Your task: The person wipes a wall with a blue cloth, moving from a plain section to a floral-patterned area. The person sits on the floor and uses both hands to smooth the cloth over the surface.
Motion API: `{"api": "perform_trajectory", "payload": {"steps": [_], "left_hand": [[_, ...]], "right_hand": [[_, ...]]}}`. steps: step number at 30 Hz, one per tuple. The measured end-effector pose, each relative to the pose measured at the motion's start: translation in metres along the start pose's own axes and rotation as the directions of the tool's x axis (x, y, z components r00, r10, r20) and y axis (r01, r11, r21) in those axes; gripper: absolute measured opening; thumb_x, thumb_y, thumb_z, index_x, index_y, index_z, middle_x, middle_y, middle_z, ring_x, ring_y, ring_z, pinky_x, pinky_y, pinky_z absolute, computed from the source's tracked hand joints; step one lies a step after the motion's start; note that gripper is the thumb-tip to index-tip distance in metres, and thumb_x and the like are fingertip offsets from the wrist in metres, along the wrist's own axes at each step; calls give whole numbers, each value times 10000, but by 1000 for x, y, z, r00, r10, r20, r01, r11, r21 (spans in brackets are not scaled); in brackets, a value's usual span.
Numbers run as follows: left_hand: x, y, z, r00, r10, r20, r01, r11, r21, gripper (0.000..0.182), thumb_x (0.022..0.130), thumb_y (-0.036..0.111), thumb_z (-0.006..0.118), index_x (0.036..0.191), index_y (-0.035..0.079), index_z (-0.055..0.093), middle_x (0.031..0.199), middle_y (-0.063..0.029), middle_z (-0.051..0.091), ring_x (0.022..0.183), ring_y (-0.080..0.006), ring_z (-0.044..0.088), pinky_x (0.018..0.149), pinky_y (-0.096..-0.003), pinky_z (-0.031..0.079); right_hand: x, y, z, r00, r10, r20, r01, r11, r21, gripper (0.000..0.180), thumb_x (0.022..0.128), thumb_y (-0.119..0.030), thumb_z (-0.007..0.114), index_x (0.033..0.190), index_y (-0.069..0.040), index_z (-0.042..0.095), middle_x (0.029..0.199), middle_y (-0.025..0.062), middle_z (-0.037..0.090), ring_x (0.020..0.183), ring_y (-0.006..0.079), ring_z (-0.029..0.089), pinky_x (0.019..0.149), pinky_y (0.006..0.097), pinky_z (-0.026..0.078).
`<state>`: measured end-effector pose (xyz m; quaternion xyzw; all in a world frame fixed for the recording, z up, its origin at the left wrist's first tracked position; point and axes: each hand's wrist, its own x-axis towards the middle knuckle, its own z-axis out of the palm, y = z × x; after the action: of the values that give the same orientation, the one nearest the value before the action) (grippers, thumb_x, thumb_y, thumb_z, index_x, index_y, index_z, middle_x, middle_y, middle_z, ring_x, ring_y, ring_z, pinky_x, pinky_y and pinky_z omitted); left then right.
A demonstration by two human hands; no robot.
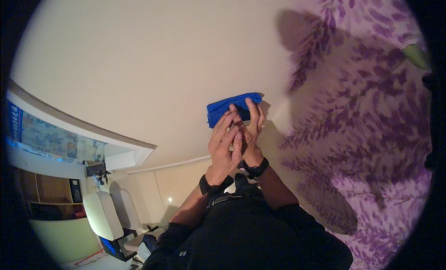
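A folded blue cloth (216, 113) lies on a pale, smooth surface (156, 78) in front of me. My left hand (223, 144) is bent over the palm side of my right hand, its fingertips close together against the right fingers; whether something small is between them cannot be told. My right hand (251, 134) has its fingers spread, with the fingertips over the blue cloth. Whether they touch or grip the cloth is unclear. Both wrists wear black bands.
Purple leaf-patterned material (348, 130) spans the right side, with shadows across it. At the lower left stand a chair with a pale backrest (102, 214) and a wooden shelf unit (52, 188). The pale surface has an edge (139, 144) at left, by a white box-like object (119, 159).
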<state>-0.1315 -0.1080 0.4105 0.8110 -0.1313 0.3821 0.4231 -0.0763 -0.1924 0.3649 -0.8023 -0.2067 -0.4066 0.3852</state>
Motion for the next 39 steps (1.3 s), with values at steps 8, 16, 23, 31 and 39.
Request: {"api": "perform_trajectory", "payload": {"steps": [8,16,23,31,39], "left_hand": [[4,-55,17,926,230,299,-339,855,392,360,872,159,622,1225,89,631,1475,-131,540,1285,-353,528,1019,-551,376],[85,-22,42,833,466,297,-552,678,485,343,821,154,673,1163,174,680,1493,0,547,1275,-235,523,960,-456,373],[29,-60,98,746,387,543,-571,790,222,314,946,197,602,1232,79,659,1551,-39,480,1323,-265,513,1014,-415,419],[-36,-103,89,775,204,598,-412,881,233,385,961,166,561,1332,66,588,1546,-63,473,1250,-276,558,977,-435,442],[36,-51,51,921,368,130,-357,659,663,419,867,317,702,1271,223,646,1424,11,584,1211,-213,528,928,-476,380]], "right_hand": [[10,16,-38,996,87,24,-90,976,196,328,956,20,540,1268,24,640,1373,195,576,1183,343,600,987,417,506],[23,33,-85,913,397,-94,-359,891,277,231,1033,-42,508,1197,17,659,1149,122,683,913,188,664,781,317,552],[21,46,-95,912,397,-103,-341,873,348,188,1017,-41,523,1118,10,673,1065,113,711,831,183,674,784,313,541],[16,52,-102,887,462,-28,-415,820,394,183,1033,-38,507,1122,8,660,1051,103,712,789,150,663,757,285,536],[19,34,-97,890,454,42,-438,826,354,171,1015,-52,508,1068,-27,668,965,97,718,725,180,685,714,315,532]]}}
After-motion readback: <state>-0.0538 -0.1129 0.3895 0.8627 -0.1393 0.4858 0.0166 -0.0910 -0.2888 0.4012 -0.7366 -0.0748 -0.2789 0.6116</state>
